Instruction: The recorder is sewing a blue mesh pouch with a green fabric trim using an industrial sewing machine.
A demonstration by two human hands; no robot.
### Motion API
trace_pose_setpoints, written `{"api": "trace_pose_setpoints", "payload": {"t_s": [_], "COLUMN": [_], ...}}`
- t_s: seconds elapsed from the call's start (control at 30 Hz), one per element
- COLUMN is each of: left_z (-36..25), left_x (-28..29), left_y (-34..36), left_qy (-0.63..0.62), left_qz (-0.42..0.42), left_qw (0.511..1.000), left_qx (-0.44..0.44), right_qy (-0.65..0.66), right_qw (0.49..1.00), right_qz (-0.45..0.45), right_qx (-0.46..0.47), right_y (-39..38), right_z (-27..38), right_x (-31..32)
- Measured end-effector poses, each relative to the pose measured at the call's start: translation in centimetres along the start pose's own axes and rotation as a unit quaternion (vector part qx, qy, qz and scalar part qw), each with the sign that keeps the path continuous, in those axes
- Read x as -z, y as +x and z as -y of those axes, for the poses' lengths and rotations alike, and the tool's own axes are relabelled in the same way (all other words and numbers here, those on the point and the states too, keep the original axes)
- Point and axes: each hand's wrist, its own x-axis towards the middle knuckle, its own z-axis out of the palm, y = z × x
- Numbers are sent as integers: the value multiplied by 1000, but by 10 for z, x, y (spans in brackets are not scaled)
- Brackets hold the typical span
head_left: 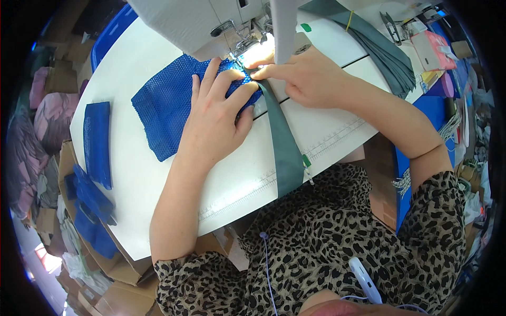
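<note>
A sewing machine point(205, 23) stands at the top, its lamp glowing over the presser foot point(243, 46). Blue mesh fabric point(163, 100) lies on the white table just left of the foot. My left hand point(219, 108) rests on this mesh, fingers spread and fingertips pressing near the needle area. A grey-green fabric strip point(282, 142) runs from the foot down past the table's near edge. At the foot, my right hand point(316, 76) has its index finger against the strip's upper end and its other fingers curled; glare hides part of its grip.
A folded blue mesh piece point(97, 145) lies at the table's left, with more blue pieces point(95, 210) over a cardboard box point(124, 266). Grey-green strips point(377, 52) in a tied bundle, thread snips point(390, 27) and a pink box point(432, 51) sit at upper right.
</note>
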Motion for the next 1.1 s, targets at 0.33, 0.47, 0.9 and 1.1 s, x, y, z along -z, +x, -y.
{"api": "trace_pose_setpoints", "payload": {"t_s": [0.33,0.47,0.9,1.1], "left_z": [0,0,0,0], "left_x": [-1,-1,-2,-4], "left_y": [-1,-2,-2,-1], "left_qy": [3,2,18,22], "left_qz": [5,2,-4,-3], "left_qw": [1000,1000,1000,1000], "left_qx": [-2,-4,2,4], "right_qy": [-9,-10,-3,-23], "right_qw": [1000,1000,1000,1000], "right_qz": [-2,5,5,11], "right_qx": [1,-3,8,2], "right_y": [-2,-2,0,0], "right_z": [1,2,0,1], "right_x": [0,0,0,0]}}
